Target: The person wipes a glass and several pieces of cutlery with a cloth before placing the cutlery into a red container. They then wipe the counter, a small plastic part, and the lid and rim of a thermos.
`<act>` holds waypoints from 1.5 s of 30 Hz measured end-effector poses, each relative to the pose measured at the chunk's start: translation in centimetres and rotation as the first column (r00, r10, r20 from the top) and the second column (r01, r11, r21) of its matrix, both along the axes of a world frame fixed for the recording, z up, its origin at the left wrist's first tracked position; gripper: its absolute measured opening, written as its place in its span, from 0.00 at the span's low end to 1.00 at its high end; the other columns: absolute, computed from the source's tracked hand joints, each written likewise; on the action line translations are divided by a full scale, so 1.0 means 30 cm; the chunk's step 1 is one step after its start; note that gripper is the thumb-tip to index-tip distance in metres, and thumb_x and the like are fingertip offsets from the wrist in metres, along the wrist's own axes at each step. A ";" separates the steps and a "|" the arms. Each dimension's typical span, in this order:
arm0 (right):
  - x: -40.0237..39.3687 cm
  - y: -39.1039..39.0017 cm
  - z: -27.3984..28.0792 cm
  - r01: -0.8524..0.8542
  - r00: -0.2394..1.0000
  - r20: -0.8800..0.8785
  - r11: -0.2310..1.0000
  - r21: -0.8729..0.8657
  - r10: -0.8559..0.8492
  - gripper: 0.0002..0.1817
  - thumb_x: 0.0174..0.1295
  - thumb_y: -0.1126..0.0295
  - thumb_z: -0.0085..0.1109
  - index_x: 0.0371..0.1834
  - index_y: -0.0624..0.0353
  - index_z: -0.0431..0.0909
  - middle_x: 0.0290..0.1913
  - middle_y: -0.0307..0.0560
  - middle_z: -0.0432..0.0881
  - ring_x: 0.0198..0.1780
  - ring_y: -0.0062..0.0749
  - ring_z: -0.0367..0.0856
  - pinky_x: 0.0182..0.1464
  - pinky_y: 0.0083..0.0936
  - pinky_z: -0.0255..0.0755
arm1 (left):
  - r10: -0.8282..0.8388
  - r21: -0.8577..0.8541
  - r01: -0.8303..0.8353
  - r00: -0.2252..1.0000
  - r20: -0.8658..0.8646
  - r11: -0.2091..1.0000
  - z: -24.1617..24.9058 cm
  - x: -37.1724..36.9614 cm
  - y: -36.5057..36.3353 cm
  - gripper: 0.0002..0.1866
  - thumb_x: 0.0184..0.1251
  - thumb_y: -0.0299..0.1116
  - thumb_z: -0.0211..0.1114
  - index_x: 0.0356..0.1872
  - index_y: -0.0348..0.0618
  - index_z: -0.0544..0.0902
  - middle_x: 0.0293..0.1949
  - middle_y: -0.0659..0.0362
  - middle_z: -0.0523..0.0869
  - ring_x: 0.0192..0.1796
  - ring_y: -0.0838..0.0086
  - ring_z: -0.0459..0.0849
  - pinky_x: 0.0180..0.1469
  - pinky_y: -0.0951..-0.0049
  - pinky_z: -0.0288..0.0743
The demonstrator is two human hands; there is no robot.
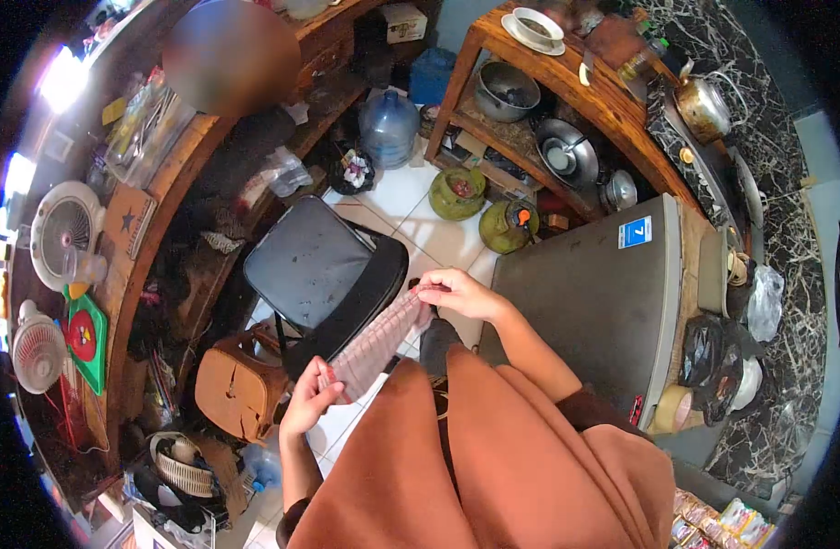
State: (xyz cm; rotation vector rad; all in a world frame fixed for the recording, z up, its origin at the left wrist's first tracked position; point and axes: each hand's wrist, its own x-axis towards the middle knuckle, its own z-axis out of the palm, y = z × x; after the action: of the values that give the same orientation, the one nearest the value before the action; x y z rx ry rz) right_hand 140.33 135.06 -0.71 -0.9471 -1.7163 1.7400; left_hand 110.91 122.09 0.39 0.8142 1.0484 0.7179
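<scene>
A pale checked cloth (pixel 376 344) with reddish edges is stretched at a slant between my two hands, in front of my body. My left hand (pixel 312 400) pinches its lower left end. At the upper right end, my right hand (pixel 460 295) has its fingers closed on the edge. Just beyond the cloth stands a black padded chair (pixel 303 261), partly covered by it. My brown garment (pixel 520 439) fills the lower middle of the view.
A grey refrigerator (pixel 575 306) stands at my right. Two green gas cylinders (pixel 508 227) and a blue water jug (pixel 390 128) are on the tiled floor ahead. Left are a cracked brown stool (pixel 232 389) and a wooden counter (pixel 164 197) with fans. Pots fill a wooden shelf (pixel 493 137).
</scene>
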 end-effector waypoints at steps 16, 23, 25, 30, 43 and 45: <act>-0.293 0.052 -0.428 0.044 0.730 0.561 0.846 0.532 -0.390 0.21 0.44 0.61 0.61 0.43 0.53 0.71 0.45 0.48 0.69 0.48 0.43 0.68 0.49 0.39 0.62 | 0.427 0.442 -0.028 0.317 -0.847 0.897 -0.420 -0.040 0.058 0.34 0.40 0.38 0.68 0.51 0.44 0.64 0.48 0.51 0.70 0.51 0.57 0.69 0.54 0.56 0.60; -0.264 -0.054 -0.463 0.306 0.658 0.399 0.711 0.633 -0.639 0.33 0.40 0.56 0.66 0.49 0.60 0.67 0.57 0.61 0.59 0.59 0.45 0.59 0.58 0.45 0.51 | 0.151 0.247 0.242 0.354 -0.923 0.938 -0.487 0.007 -0.019 0.22 0.44 0.36 0.61 0.45 0.49 0.73 0.52 0.51 0.72 0.50 0.58 0.73 0.52 0.57 0.65; -0.234 0.009 -0.488 0.539 0.675 0.403 0.786 0.302 -0.618 0.36 0.43 0.57 0.65 0.51 0.67 0.61 0.54 0.63 0.62 0.53 0.49 0.66 0.53 0.38 0.61 | 0.305 0.382 0.292 0.278 -0.911 0.877 -0.490 0.008 -0.033 0.21 0.46 0.28 0.56 0.47 0.49 0.73 0.46 0.47 0.76 0.47 0.58 0.76 0.45 0.65 0.72; -0.202 0.066 -0.708 0.455 0.881 0.413 0.649 -0.610 -0.230 0.41 0.53 0.65 0.57 0.62 0.62 0.39 0.55 0.56 0.63 0.53 0.43 0.68 0.48 0.54 0.65 | 0.434 0.469 0.330 0.177 -0.883 0.819 -0.521 -0.003 -0.080 0.22 0.44 0.23 0.57 0.46 0.49 0.75 0.46 0.54 0.77 0.47 0.61 0.77 0.45 0.66 0.73; -0.273 -0.094 -0.551 0.259 0.901 0.408 0.575 -0.776 0.145 0.50 0.48 0.52 0.60 0.62 0.69 0.38 0.56 0.64 0.62 0.54 0.49 0.67 0.54 0.47 0.62 | 0.283 0.329 0.264 0.197 -0.939 0.907 -0.494 -0.139 -0.238 0.21 0.45 0.23 0.53 0.45 0.52 0.76 0.41 0.60 0.80 0.48 0.61 0.76 0.51 0.65 0.67; -0.243 -0.026 -0.469 0.129 0.780 0.465 0.618 -0.775 0.420 0.52 0.42 0.32 0.50 0.60 0.68 0.54 0.56 0.63 0.63 0.54 0.49 0.69 0.51 0.44 0.65 | 0.124 0.182 0.243 0.233 -0.964 0.953 -0.445 -0.135 -0.206 0.23 0.46 0.21 0.51 0.47 0.53 0.74 0.43 0.59 0.79 0.52 0.63 0.72 0.53 0.66 0.64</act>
State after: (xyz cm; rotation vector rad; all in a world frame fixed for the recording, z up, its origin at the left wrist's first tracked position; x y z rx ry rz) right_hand 133.04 134.27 -14.77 -1.9931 -1.3285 2.5889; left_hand 106.85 115.90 -12.95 1.6899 2.0814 0.1809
